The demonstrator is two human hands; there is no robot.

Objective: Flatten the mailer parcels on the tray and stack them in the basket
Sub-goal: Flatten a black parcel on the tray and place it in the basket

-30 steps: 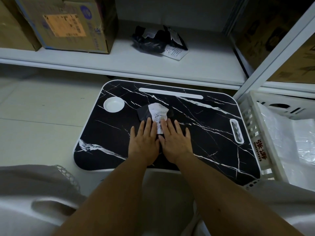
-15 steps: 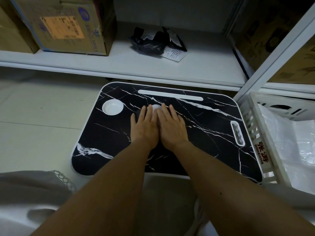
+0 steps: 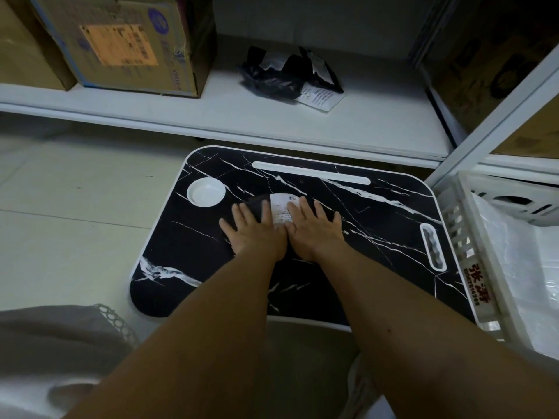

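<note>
A: Where is the parcel?

B: A black mailer parcel (image 3: 279, 207) with a white label lies on the black marble-patterned tray (image 3: 363, 237), a little toward twelve o'clock of the tray's middle. Both hands press on it.

A: And each grip?

B: The left hand (image 3: 257, 234) lies flat with its fingers straight and spread, covering the parcel's nine o'clock side. The right hand (image 3: 314, 231) lies flat just beside it, fingers straight, on the three o'clock side. Neither curls round anything; the label shows between them.

A: What else is on the tray?

B: A white round cup recess (image 3: 206, 192) at ten o'clock, a long white slot (image 3: 311, 173) at twelve, and a white handle cutout (image 3: 433, 247) at three.

A: The basket?

B: The white basket (image 3: 472, 255) stands just beside the tray at three o'clock, with clear plastic inside. Another crumpled black mailer (image 3: 284, 74) lies on the shelf (image 3: 211, 116) at twelve o'clock, near a cardboard box (image 3: 121, 43) at eleven.
</note>
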